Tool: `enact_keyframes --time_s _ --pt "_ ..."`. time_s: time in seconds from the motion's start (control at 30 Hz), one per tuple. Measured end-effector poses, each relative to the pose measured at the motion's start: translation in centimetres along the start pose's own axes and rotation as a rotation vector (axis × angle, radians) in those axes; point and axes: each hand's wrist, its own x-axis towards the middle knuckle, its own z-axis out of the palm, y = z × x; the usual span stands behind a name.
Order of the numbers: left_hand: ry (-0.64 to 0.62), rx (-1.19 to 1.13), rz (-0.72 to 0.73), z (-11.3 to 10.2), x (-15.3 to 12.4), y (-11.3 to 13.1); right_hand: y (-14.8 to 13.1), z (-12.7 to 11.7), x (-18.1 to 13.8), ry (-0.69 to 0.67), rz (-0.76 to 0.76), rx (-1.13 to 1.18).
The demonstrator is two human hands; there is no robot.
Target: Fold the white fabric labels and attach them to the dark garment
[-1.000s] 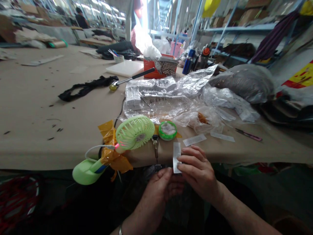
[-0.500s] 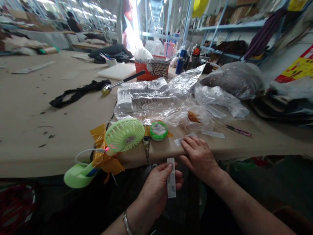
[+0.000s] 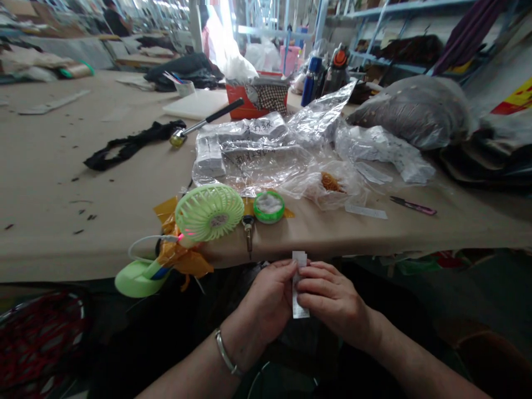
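Below the table's front edge, my left hand (image 3: 268,299) and my right hand (image 3: 332,302) meet, both pinched on thin white label strips (image 3: 298,282) held upright between their fingertips. A metal bangle sits on my left wrist. Just above the hands, on the table's edge, stand a green hand fan (image 3: 208,213) taped with amber tape, a small round green tin (image 3: 269,206) and a key (image 3: 248,230). One more white label (image 3: 366,211) lies flat on the table to the right.
Clear plastic bags of labels (image 3: 253,155) cover the tan table (image 3: 83,183) behind the fan. A hammer (image 3: 203,123), black fabric (image 3: 128,145), pink snips (image 3: 413,206), a red box (image 3: 253,100), bottles and a grey bundle (image 3: 411,111) lie further back.
My right hand left the table edge, where it touched a label, and came back down to my left hand. Both hands now pinch the strips together.
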Motion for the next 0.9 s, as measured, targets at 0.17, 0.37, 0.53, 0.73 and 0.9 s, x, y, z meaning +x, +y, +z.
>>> enact_keyframes --time_s 0.17,0.37,0.53,0.73,0.9 --pt "-0.067 0.03 0.004 -0.2 -0.2 -0.5 -0.2 0.4 -0.7 -0.022 0.013 0.008" --pt "0.033 0.051 -0.01 -0.2 0.3 -0.9 0.1 -1.4 0.0 -0.004 0.023 0.015" --pt "0.186 0.243 -0.064 0.1 0.2 -0.6 5.8 -5.6 -1.0 0.003 0.341 -0.489" --pt "0.217 0.268 -0.065 -0.3 0.2 -1.1 9.2 -8.2 -2.7 -0.242 0.515 -0.772" --pt "0.244 0.308 -0.087 -0.6 0.0 -1.2 8.2 -8.4 -3.9 -0.109 0.344 -0.617"
